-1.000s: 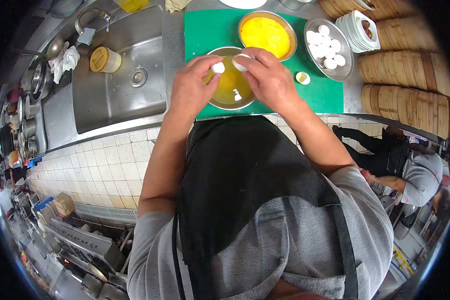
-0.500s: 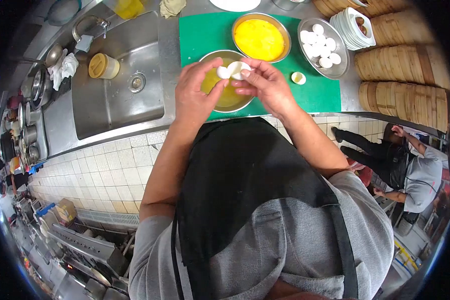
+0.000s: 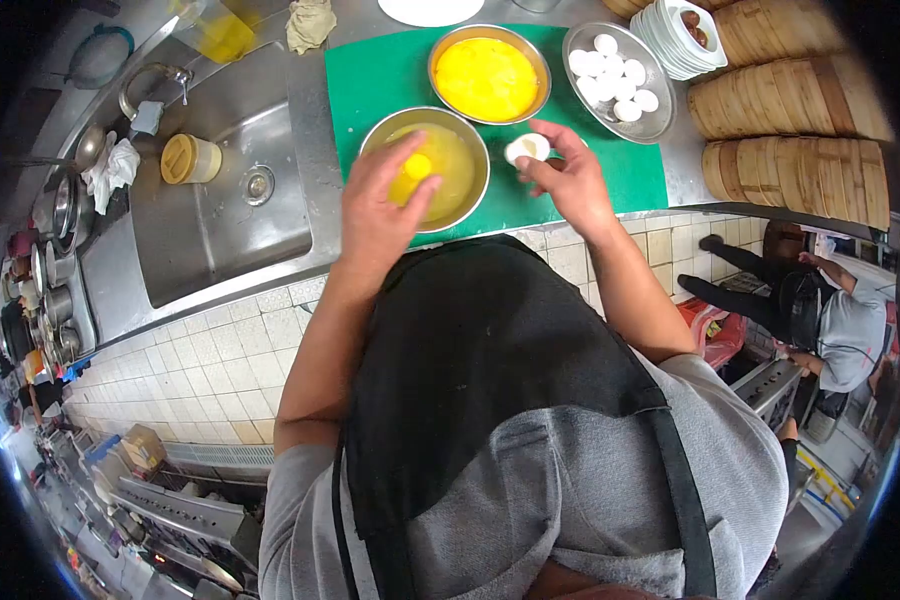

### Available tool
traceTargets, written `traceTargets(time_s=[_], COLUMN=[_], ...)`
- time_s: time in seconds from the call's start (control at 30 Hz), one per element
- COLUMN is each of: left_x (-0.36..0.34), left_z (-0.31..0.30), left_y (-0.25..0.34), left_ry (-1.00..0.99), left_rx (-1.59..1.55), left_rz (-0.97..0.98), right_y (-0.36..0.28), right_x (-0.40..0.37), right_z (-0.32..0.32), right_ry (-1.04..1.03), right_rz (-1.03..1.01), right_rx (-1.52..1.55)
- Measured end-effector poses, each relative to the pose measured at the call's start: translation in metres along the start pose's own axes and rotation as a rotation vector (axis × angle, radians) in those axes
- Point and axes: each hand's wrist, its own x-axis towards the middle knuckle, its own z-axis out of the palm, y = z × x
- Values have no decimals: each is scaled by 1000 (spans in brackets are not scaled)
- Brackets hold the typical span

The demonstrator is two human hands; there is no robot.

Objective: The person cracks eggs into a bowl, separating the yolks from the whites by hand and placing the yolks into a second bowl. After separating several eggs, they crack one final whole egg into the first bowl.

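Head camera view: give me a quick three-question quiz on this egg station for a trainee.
1. True or false: the right hand holds its eggshell over the sink.
2. The left hand is above which? A: the nearest bowl; B: the bowl of whole eggs; C: the plates.
3. What colour is the mat under the bowls?
Key: 1 false; 2 A; 3 green.
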Motion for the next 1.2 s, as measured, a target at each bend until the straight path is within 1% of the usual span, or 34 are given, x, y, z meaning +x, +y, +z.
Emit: traceTargets(time_s=[0.03, 0.1, 0.13, 0.17, 0.23, 0.3, 0.43, 0.47, 0.5, 0.57, 0.63, 0.7, 0.77, 0.83, 0.93, 1.07, 1.13, 1.17, 1.2], left_x=[-1, -1, -2, -3, -7, -12, -20, -23, -25, -31, -34, -36, -37, -38, -39, -41, -44, -44, -45], left_z=[-4, -12, -15, -17, -22, -24, -27, -27, -28, -30, -32, -33, -33, -34, -35, -36, -36, -37, -37], left_y=[-4, -11, -18, -23, -27, -27, -25, -26, -28, -30, -31, -32, -31, -28, -27, -25, -27, -28, -28], left_ry=[-2, 138, 165, 163, 202, 215, 218, 219, 225, 231, 249, 253, 266, 267, 275, 276, 274, 275, 273], left_rx=[-2, -120, -127, -129, -213, -253, -291, -293, -291, -287, -317, -322, -328, -312, -304, -309, -309, -309, -304], left_rz=[0, -121, -150, -148, -235, -262, -333, -332, -339, -351, -373, -387, -402, -418, -418, -440, -453, -453, -465], right_y=[7, 23, 34, 39, 46, 44, 24, 16, 11, 6, 3, 12, 18, 21, 4, 3, 2, 0, -3], right_x=[0, 2, 5, 6, 10, 17, 25, 26, 30, 40, 52, 72, 88, 95, 96, 103, 106, 108, 110], right_z=[-9, -23, -27, -31, -39, -46, -58, -62, -69, -88, -106, -127, -144, -152, -148, -150, -155, -153, -150], right_ry=[2, 113, 145, 149, 157, 172, 221, 266, 264, 388, 409, 445, 440, 469, 454, 436, 289, 288, 307], right_rz=[2, -113, -183, -183, -171, -152, -126, -96, -98, -196, -183, -237, -211, -232, -202, -180, -76, -77, -75], right_rx=[0, -551, -597, -597, -560, -506, -394, -344, -346, -351, -320, -446, -505, -689, -625, -623, -883, -884, -1003])
